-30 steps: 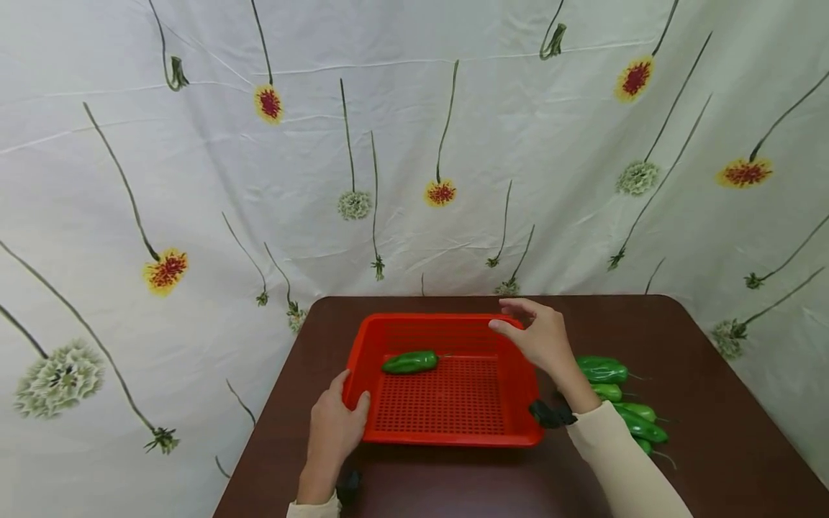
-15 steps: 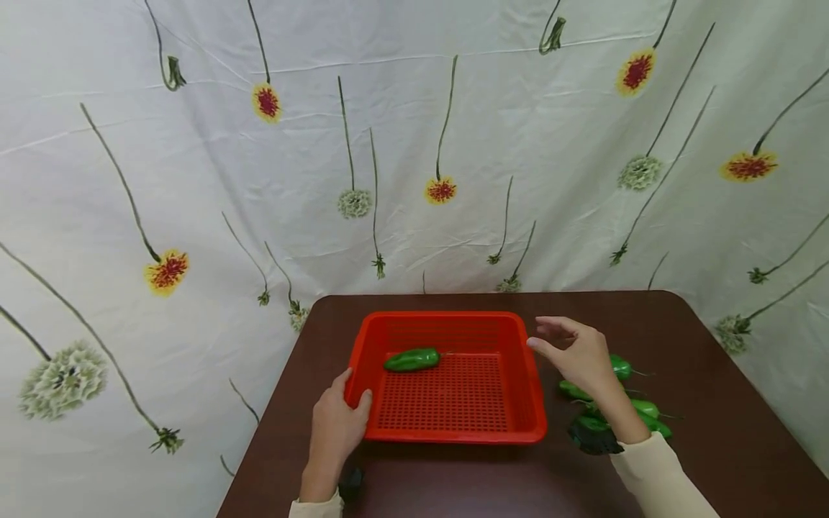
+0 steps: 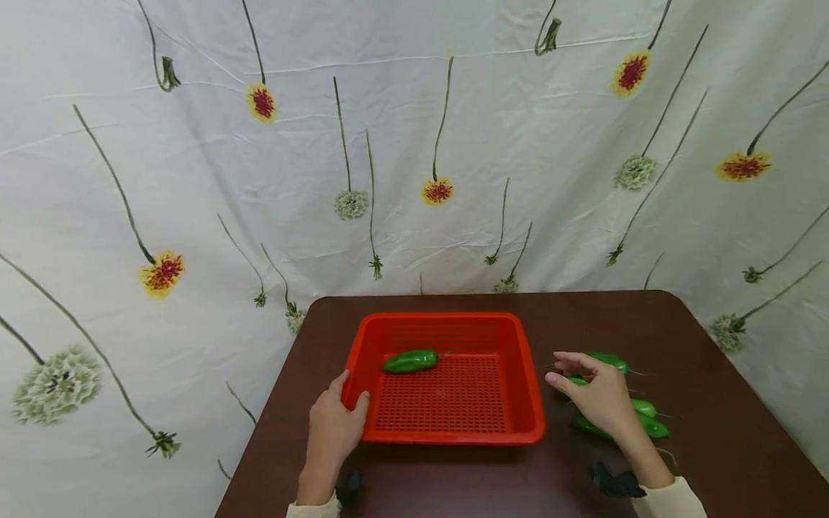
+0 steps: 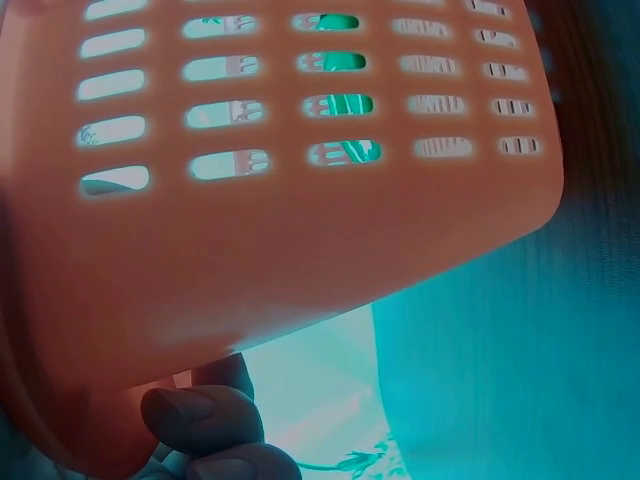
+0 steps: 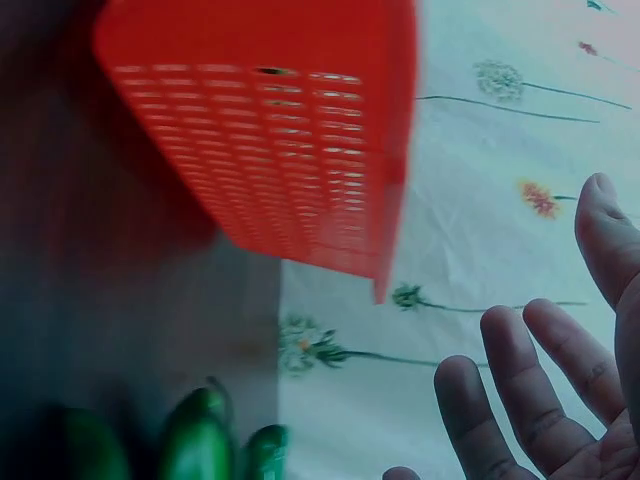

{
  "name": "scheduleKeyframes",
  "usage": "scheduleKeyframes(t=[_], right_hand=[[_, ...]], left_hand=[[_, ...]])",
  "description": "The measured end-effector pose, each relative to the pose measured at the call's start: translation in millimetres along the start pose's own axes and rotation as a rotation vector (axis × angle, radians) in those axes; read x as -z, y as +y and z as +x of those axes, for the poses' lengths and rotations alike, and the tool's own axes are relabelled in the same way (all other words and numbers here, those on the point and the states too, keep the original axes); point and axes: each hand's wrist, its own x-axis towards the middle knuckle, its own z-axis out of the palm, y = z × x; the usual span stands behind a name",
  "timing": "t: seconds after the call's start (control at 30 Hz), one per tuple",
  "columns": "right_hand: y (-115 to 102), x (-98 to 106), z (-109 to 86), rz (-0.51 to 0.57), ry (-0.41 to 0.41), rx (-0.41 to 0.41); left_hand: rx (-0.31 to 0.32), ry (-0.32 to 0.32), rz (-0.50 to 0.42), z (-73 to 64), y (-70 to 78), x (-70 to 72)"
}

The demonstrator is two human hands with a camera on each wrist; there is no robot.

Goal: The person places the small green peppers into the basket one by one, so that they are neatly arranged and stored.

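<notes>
A red plastic basket (image 3: 447,437) with a slotted floor sits on the table, one long green pepper (image 3: 411,361) lying inside it. My left hand (image 3: 334,423) grips the basket's left side, thumb over the rim; the left wrist view shows its fingers (image 4: 205,415) bent under the rim. My right hand (image 3: 599,392) hovers above several green peppers (image 3: 648,424) to the basket's right, fingers apart and loosely bent, nothing in them. It covers part of that pile. In the right wrist view, a green pepper (image 5: 197,440) lies blurred at the bottom.
The dark brown table (image 3: 466,482) has rounded far corners. Behind it hangs a pale cloth (image 3: 298,158) printed with flowers. Dark wrist gear (image 3: 615,480) sits at my right wrist, close to the cream sleeve.
My right hand has moved from over the basket's far right corner rightward and down to the pile of peppers. The left hand stays on the basket, and the pepper inside lies still.
</notes>
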Motion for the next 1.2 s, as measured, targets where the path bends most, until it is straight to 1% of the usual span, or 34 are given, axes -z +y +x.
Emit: scheduleKeyframes(t=[0.23,0.33,0.47,0.57,0.67,0.73,0.87,0.97,1.1,1.2], right_hand=[[13,-8,-14.8,0.01,0.006,-0.006],[18,-8,-21.0,0.017,0.009,-0.024],[25,-9,-31.0,0.003,0.019,-0.069],[31,-7,-40.4,-0.053,0.033,-0.116],[36,-3,-51.3,-0.101,0.033,-0.18],[39,1,-57.7,-0.114,0.035,-0.22],[45,13,-68.1,-0.122,0.027,-0.288],[50,23,-75.2,-0.15,0.033,-0.319],[61,34,-81.9,-0.183,0.076,-0.368],[70,40,-84.7,-0.186,0.09,-0.429]], left_hand=[[-0.003,0.018,0.014,3.2,-2.2,3.6],[-0.006,0.013,0.014,4.0,-1.9,3.7],[-0.007,0.003,0.011,3.3,-1.5,3.6],[0.003,-0.012,0.014,2.2,-1.0,3.4],[0.019,-0.028,0.021,1.2,-0.1,3.0],[0.024,-0.031,0.02,1.1,-0.4,2.6],[0.011,-0.021,0.007,1.6,-1.8,1.5],[-0.002,-0.014,0.006,2.4,-2.4,0.3],[0.001,-0.019,0.01,2.6,-2.1,-0.7],[0.012,-0.025,0.012,2.0,-1.6,-1.2]])
